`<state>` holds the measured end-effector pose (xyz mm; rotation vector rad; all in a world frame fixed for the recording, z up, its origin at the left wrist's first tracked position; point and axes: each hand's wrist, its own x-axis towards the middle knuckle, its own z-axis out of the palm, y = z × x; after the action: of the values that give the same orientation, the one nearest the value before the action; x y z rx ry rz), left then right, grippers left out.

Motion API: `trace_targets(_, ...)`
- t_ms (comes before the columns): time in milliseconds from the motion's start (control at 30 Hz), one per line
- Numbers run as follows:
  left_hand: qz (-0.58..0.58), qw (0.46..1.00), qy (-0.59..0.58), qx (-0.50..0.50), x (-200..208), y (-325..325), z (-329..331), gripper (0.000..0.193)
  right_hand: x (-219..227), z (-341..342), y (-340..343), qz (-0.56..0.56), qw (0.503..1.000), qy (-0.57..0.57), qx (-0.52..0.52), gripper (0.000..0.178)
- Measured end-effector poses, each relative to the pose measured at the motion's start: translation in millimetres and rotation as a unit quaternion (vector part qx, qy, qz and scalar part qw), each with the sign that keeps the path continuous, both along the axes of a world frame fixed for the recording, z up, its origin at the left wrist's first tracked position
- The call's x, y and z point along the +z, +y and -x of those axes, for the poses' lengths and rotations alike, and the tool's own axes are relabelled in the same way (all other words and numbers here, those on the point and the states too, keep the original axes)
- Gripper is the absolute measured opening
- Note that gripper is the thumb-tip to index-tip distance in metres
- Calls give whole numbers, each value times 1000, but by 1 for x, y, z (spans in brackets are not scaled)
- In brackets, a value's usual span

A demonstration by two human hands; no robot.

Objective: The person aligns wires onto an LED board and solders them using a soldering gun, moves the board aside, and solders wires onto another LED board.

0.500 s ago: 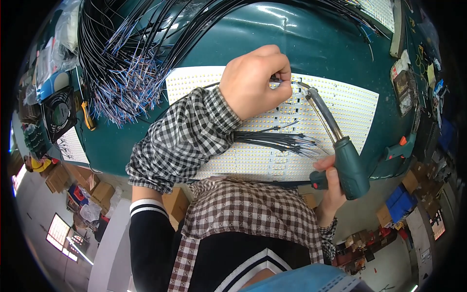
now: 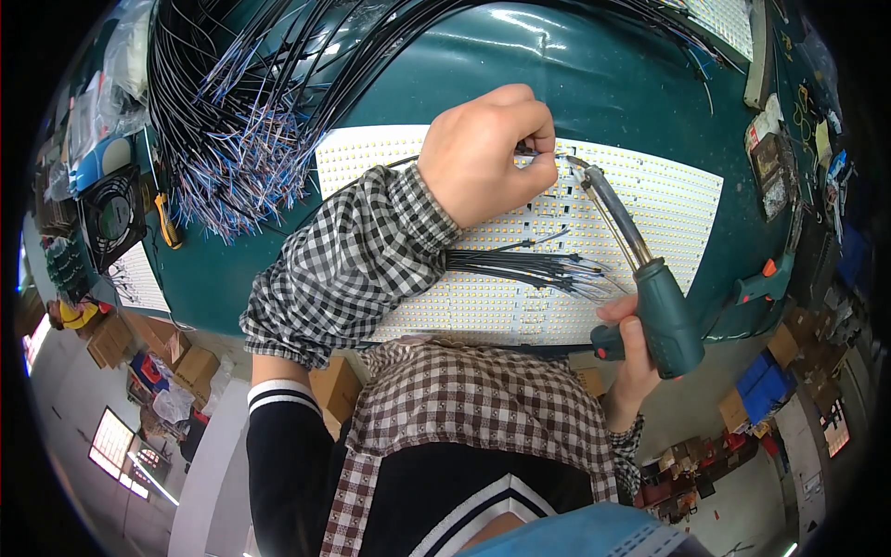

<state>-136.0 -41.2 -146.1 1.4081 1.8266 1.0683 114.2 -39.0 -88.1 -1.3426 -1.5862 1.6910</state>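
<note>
A white LED board (image 2: 673, 209), dotted with rows of small yellow chips, lies across the bench in front of me. My left hand (image 2: 487, 158) is closed in a pinch over its upper middle, holding a thin black cable (image 2: 405, 162) that runs out past the wrist; the fingers hide its end. From the right, my right hand (image 2: 633, 357) grips a green soldering gun (image 2: 670, 320) by its handle. The gun's thin tip points up and left, close to the left fingertips at the board. Below the left hand, a bunch of short black cables (image 2: 506, 264) with stripped ends rests on the board.
A large bundle of black cables (image 2: 186, 84) with blue, white and brown wire ends fills the upper left. Beside it are a yellow-handled screwdriver (image 2: 168, 223) and a black fan (image 2: 115, 218). A second green tool (image 2: 767, 281) sits at the bench's right edge.
The soldering gun's body has shifted very slightly left, its tip staying by the left fingertips. The left hand has kept its place.
</note>
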Motion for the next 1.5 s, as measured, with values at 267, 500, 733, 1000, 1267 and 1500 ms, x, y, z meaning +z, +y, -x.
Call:
trace_targets(267, 8, 1000, 8, -11, 2, -1, 1, 6, 4, 5, -1, -48, 999, -23, 7, 25)
trace_targets(500, 12, 1000, 9, -8, 2, 0, 0, 6, 2, 5, -1, -53, 998, -20, -7, 27)
trace_targets(733, -43, 983, 176, -19, 32, -22, -3, 25, 3, -5, -5, -61, 996, -21, -59, 44)
trace_targets(1000, 51, 984, 106, -133, 27, -48, -30, 15, 2, -7, -3, -90, 991, 50, -80, 45)
trace_targets(1267, 60, 998, -25, 7, 30, -54, -28, 9, 3, -19, -8, -92, 989, 84, -84, 47)
trace_targets(1500, 53, 998, 40, 2, 17, -34, -16, 10, 6, -20, -7, -100, 990, 66, -79, 46)
